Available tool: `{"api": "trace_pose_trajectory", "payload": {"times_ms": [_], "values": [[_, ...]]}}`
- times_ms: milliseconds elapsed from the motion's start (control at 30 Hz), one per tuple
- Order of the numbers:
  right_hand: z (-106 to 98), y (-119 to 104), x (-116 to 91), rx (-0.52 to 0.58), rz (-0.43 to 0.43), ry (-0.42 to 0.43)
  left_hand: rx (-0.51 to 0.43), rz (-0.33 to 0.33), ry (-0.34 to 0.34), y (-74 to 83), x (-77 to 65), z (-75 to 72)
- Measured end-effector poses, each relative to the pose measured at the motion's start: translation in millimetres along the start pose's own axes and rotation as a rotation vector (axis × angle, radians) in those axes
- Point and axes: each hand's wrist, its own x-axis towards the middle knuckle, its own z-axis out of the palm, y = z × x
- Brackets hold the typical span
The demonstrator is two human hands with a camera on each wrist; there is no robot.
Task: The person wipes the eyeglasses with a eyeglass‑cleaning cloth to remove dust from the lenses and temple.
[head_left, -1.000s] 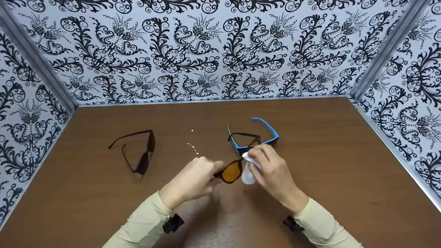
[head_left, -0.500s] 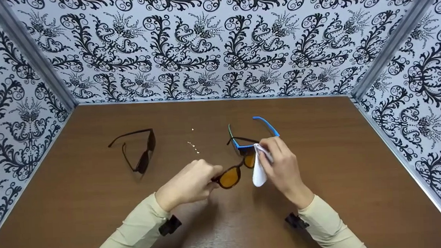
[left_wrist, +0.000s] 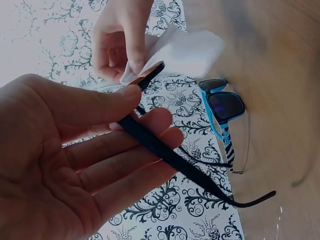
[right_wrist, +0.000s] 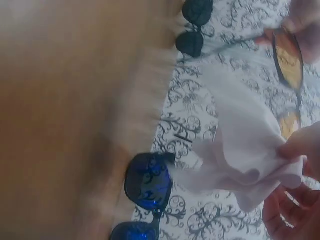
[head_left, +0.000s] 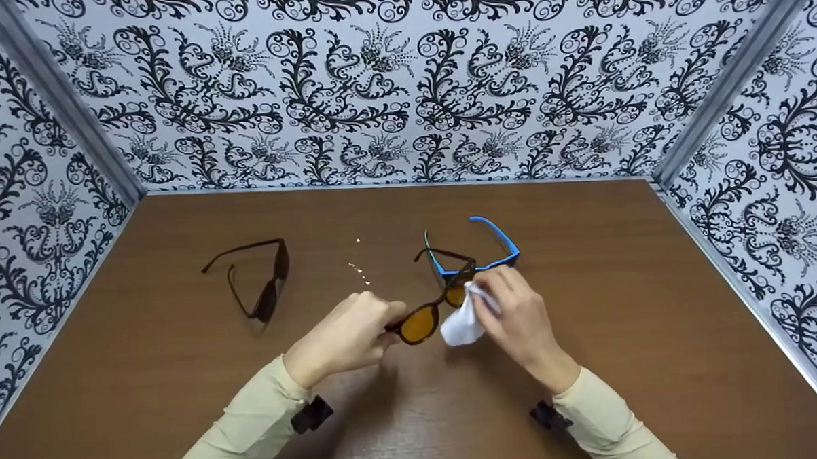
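Dark-framed sunglasses with amber lenses [head_left: 418, 324] are held up over the table. My left hand [head_left: 347, 333] pinches them by one hinge end, and in the left wrist view the dark temple arm [left_wrist: 175, 160] lies across the fingers. My right hand [head_left: 517, 314] grips a white cloth [head_left: 463, 325] at the far lens, fingertips right at its rim. In the right wrist view the cloth [right_wrist: 245, 135] hangs in folds from thumb and fingers. Part of the far lens is hidden behind the cloth and hand.
Blue-framed sunglasses [head_left: 505, 259] rest on the table just behind my right hand. Black sunglasses [head_left: 267, 299] lie at the left with their arms spread. Several small pale flecks [head_left: 361, 272] dot the brown table [head_left: 607, 263]. Patterned walls [head_left: 390, 87] enclose the back and sides.
The right hand shifted right with the cloth, then came slightly back left, and the cloth's hanging end swung left. The left hand and amber sunglasses drifted slightly left.
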Motion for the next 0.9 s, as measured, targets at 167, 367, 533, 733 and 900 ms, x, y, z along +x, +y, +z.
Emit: {"api": "trace_pose_trajectory", "payload": {"times_ms": [167,367,533,733,900], "values": [[-7.1,2.2,6.5,0.003,0.086,0.039,0.017,0.023,-0.029,2.5,0.5,0.6],[-7.0,-9.4,9.1,0.095,0.022,-0.002,0.018,-0.005,-0.026,7.3,1.9,2.9],[-1.4,-15.6,4.8,0.117,-0.061,-0.073,0.009,-0.033,0.028,4.5,2.5,3.5],[0.4,-9.1,1.2,0.027,0.006,-0.015,0.016,-0.018,0.043,1.1,0.3,-2.0],[-4.7,-4.2,6.3,-0.031,0.117,0.061,0.031,-0.004,-0.011,2.2,-2.1,-3.8]]}}
